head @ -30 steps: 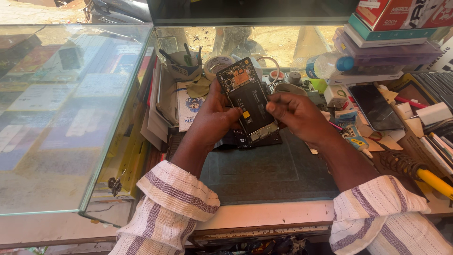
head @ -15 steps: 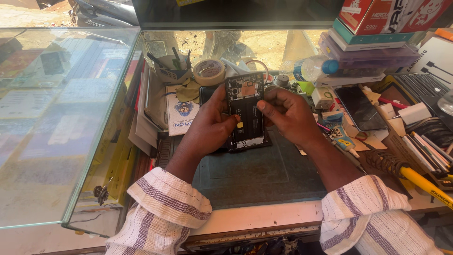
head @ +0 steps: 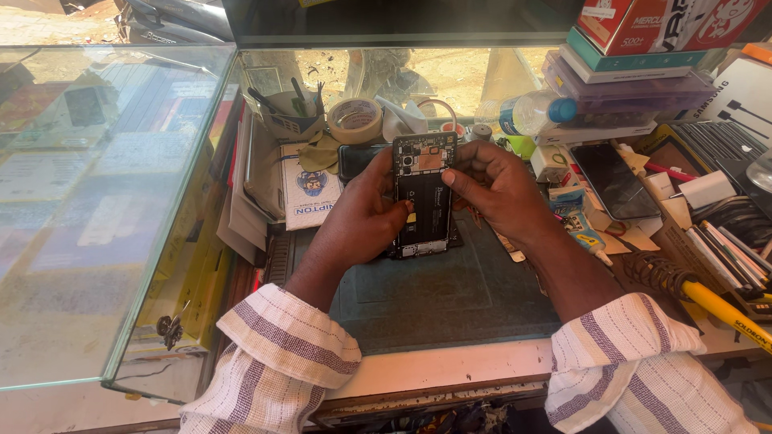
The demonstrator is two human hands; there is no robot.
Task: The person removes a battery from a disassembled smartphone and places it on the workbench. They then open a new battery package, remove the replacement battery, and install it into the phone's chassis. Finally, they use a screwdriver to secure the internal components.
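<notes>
above the dark mat, opened phone upright, left hand and right hand fingers gripping its sides

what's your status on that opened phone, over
Left hand and right hand both grip the opened phone, held upright above the mat. Tape roll and bottle behind; nothing blocking.

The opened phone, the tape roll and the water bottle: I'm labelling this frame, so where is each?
Opened phone (head: 424, 193), head view, on its black battery area.
Tape roll (head: 355, 120), head view, on its beige outer band.
Water bottle (head: 527, 115), head view, on its clear body.
</notes>
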